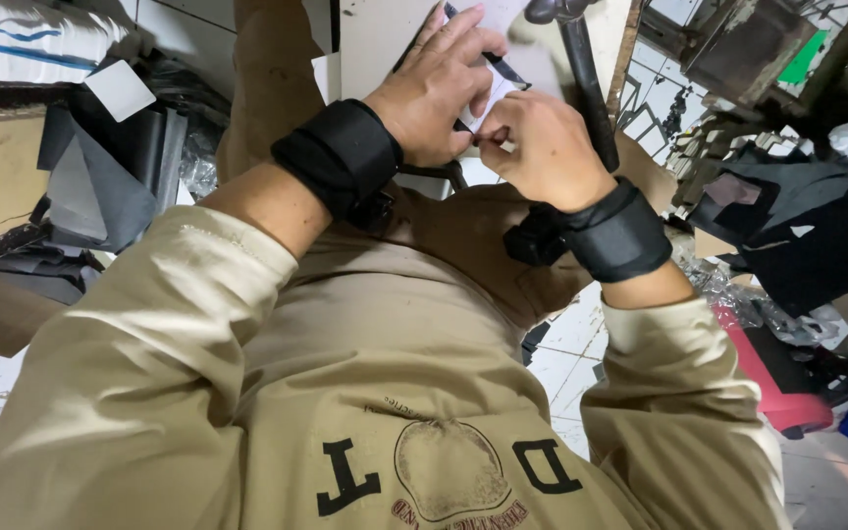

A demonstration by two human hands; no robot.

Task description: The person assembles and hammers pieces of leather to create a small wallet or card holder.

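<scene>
Pressing down with spread fingers, the left hand (439,83) holds a flat white sheet with a black edge strip (488,93) against the pale work surface (375,39) in front of the person. Just to its right, touching it, the right hand (542,147) is curled shut around a small pale slender tool (505,145), whose tip meets the sheet where the two hands come together. What kind of tool it is, the picture does not show clearly.

Both wrists wear broad black straps (345,157). Beyond the right hand a dark metal lever or handle (586,79) stands up at a slant.

As a judgement, the work on the sheet looks to be under way rather than finished: the piece is held in place, the tool is on it, and nothing shows it set aside. How much of the edge is already worked cannot be told, as the hands cover most of it.

Well to the left of the left hand lie grey and black sheet offcuts (110,167); to the right of the right hand lies a heap of dark fabric pieces (797,226).
</scene>
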